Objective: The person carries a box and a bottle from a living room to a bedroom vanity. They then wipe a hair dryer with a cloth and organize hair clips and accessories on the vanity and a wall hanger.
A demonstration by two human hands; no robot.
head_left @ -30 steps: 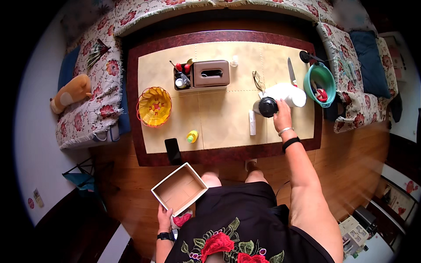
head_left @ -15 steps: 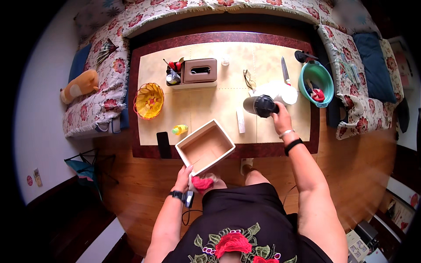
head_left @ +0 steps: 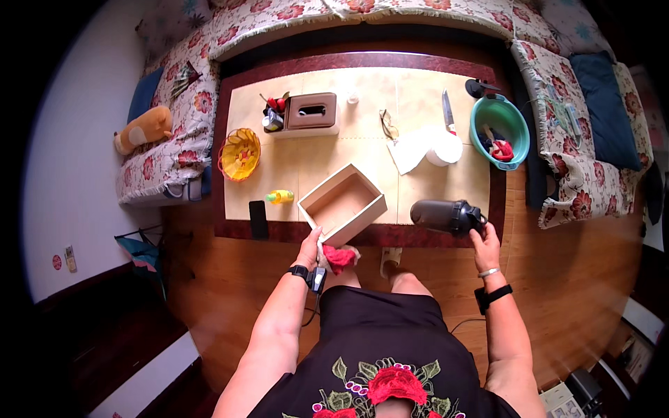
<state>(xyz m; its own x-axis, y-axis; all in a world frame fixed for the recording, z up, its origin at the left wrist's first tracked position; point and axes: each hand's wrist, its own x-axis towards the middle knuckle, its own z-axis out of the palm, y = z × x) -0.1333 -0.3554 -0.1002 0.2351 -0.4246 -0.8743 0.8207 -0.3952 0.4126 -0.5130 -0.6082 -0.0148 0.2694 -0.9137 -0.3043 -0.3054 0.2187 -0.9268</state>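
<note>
My left hand (head_left: 310, 245) is closed on the near corner of a pale open box (head_left: 359, 224), bare wood-brown inside, held tilted over the table's front edge. A red-and-white cloth (head_left: 339, 259) hangs bunched just under that corner, against the same hand. With its fingers at the black lid, my right hand (head_left: 486, 244) grips a dark translucent bottle (head_left: 439, 215), which lies sideways at the front right of the table. Left of the box are a yellow bottle (head_left: 280, 197) and a black phone (head_left: 258, 219).
The table (head_left: 279, 160) also bears a tissue box (head_left: 313, 111), a yellow basket (head_left: 240, 155), glasses (head_left: 389, 124), a white sheet (head_left: 408, 152), a white roll (head_left: 444, 150) and a knife (head_left: 448, 111). A teal basin (head_left: 500, 132) with cloths stands at the right edge.
My right hand has brought the dark bottle nearer and to the right, and laid it over more sideways. The box has shifted slightly right. A white stick-shaped thing on the table is out of sight.
</note>
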